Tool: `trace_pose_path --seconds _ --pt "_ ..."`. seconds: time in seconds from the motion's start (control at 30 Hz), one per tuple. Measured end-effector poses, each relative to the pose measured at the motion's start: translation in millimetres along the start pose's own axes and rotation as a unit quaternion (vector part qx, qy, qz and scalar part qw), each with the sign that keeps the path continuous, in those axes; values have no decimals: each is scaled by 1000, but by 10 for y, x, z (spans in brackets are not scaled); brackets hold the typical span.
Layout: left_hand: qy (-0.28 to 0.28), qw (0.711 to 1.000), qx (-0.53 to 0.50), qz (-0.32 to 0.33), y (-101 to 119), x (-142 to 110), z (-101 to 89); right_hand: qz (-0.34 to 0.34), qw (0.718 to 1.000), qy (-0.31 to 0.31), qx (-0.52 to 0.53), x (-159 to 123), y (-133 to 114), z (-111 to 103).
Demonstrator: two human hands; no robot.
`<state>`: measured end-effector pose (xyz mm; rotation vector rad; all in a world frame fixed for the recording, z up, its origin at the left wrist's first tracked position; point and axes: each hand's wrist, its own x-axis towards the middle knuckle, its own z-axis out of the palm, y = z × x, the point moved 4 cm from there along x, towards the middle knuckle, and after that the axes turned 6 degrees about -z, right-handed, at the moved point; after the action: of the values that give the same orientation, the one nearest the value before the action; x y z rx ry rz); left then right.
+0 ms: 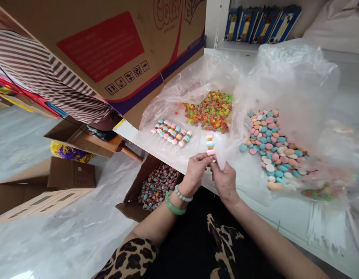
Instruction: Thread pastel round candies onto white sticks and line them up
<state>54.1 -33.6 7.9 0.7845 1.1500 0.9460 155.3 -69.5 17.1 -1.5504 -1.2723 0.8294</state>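
My left hand (pixel 196 170) and my right hand (pixel 224 180) meet at the table's front edge, both pinched on a short candy skewer (pixel 210 144) of stacked pastel discs that stands upright above the fingers. The left wrist wears a green bangle and a pearl bracelet. Just beyond, several finished candy skewers (pixel 172 132) lie side by side on clear plastic. A heap of small ring candies (pixel 211 110) lies behind them, and a spread of larger round pastel candies (pixel 270 145) lies to the right.
A large cardboard carton (pixel 118 50) overhangs the table's left side. An open box of wrapped candies (pixel 157 186) sits on the floor below the table edge. White sticks (pixel 327 228) lie at the right. Flattened cartons (pixel 42 190) lie on the plastic-covered floor.
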Motion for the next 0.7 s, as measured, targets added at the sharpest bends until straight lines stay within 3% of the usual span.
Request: trace_pose_path --seconds 0.07,0.13,0.2,0.27,0.33,0.4,0.5,0.6,0.7 --pt "28 997 -44 -56 -3 80 -154 -16 999 -46 -21 -24 -10 119" --pt "62 995 -43 -69 59 191 -365 -6 997 -77 -15 -56 -1 162" --pt "120 992 11 -34 190 321 -650 27 996 -81 -5 -83 25 131" --pt "198 971 128 35 372 441 -965 65 995 -71 10 -104 61 68" --pt "258 910 309 98 550 537 -1214 87 994 -61 24 -120 95 12" --pt "275 827 481 100 640 618 -1360 97 993 -55 35 -135 126 -22" --pt "295 730 609 95 660 621 -1422 113 991 -49 53 -156 176 -56" --pt "350 660 648 150 609 461 -1326 127 988 -30 86 -159 225 -137" --pt "316 628 687 184 440 317 -1150 139 982 7 129 -155 272 -273"
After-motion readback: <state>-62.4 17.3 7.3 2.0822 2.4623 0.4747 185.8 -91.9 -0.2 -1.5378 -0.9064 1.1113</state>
